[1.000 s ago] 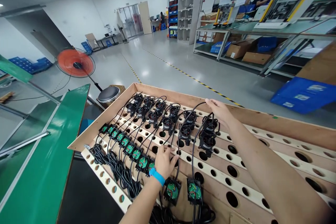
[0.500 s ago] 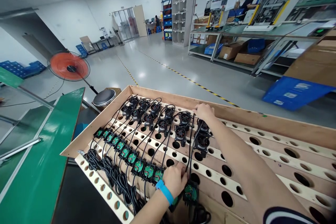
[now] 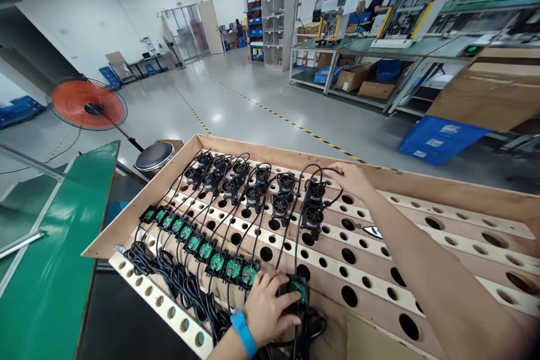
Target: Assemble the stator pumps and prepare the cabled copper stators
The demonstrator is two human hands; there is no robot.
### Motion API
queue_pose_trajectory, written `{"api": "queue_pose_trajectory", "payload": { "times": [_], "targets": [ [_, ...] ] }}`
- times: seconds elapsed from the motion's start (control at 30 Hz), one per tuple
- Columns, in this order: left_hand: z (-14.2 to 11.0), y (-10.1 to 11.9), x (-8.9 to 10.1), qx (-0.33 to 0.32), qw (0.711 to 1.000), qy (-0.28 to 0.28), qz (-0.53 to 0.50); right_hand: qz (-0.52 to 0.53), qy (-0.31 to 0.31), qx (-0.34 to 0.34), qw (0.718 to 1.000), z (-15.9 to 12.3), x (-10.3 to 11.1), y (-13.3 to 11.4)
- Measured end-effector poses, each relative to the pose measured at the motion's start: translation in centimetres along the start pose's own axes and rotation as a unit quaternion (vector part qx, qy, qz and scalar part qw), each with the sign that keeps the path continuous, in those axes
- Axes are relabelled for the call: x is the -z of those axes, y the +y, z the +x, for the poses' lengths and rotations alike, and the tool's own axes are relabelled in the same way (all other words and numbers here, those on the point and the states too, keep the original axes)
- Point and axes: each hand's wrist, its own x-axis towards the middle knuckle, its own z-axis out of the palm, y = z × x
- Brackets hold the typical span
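Note:
My right hand (image 3: pixel 349 179) pinches a black cable (image 3: pixel 314 166) near the far wall of the wooden tray. The cable arches over two black fans (image 3: pixel 314 216) and runs down toward my left hand. My left hand (image 3: pixel 268 306), with a blue band at the wrist, lies with fingers spread over the near row of black-framed green circuit boards. Its fingertips touch the rightmost circuit board (image 3: pixel 298 291), which they partly cover. Paired fans (image 3: pixel 253 194) sit in the far rows, wired to the boards. Bundled black cables (image 3: pixel 181 284) lie along the near side.
The wooden tray (image 3: pixel 455 183) holds pale strips with round holes, and a small silvery piece (image 3: pixel 372 230) lies right of the fans. A green-topped table (image 3: pixel 63 247) and an orange fan (image 3: pixel 90 104) stand at left. Blue crates (image 3: pixel 441 138) stand at right; a person (image 3: pixel 382 0) sits behind machines.
My right hand has drawn the cable rightward into an arch. My left hand has shifted nearer and its fingers have spread over the boards. The view has turned slightly right.

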Motion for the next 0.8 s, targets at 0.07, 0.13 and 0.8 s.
{"api": "queue_pose_trajectory", "payload": {
  "times": [0.07, 0.13, 0.8],
  "targets": [
    [-0.7, -0.2, -0.2, -0.002, 1.000, -0.003, 0.008, 0.042, -0.010, 0.039, 0.998, 0.5, -0.7, -2.0],
    [-1.0, -0.3, -0.4, 0.007, 1.000, -0.003, 0.015, 0.085, -0.059, 0.070, 0.992, 1.3, -1.5, -4.0],
    [-1.2, -2.3, 2.1, -0.023, 0.992, -0.124, 0.028, -0.108, 0.081, 0.122, 0.983, -4.7, -5.7, -10.1]
  ]
}}
